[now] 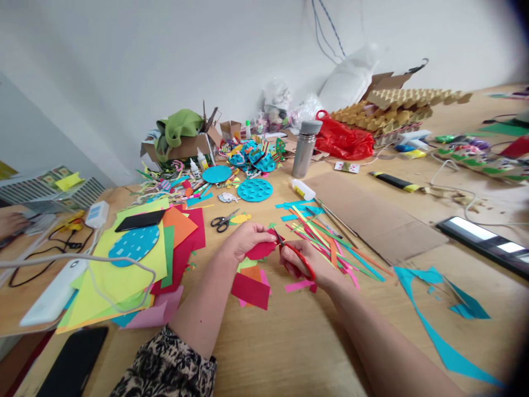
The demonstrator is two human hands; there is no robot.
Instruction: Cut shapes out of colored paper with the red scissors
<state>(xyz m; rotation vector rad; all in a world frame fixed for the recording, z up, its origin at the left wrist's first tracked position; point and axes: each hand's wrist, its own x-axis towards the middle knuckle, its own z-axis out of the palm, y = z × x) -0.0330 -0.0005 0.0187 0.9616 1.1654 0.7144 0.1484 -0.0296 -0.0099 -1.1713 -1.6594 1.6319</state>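
Observation:
My left hand (pixel 250 239) pinches a small piece of red paper (pixel 261 251) above the middle of the table. Held in my right hand (pixel 298 259) are red-handled scissors (pixel 308 269), their blades pointing up and left at the paper's right edge. Just below lie a dark red rectangle of paper (pixel 251 290) and orange and pink scraps. Colored paper strips (pixel 326 237) spread out to the right of my right hand. Black-handled scissors (pixel 222 221) rest beyond my left hand, beside a yellow paper shape (pixel 241 219).
Stacked colored sheets (pixel 99 286) and a phone (pixel 140 220) lie on the left. Cardboard (pixel 372 220) and blue offcuts (pixel 438 331) are on the right. A steel bottle (pixel 305 151), a glue bottle (pixel 303 189) and blue discs (pixel 254 190) stand or lie farther back. Another person's hand (pixel 12 225) shows far left.

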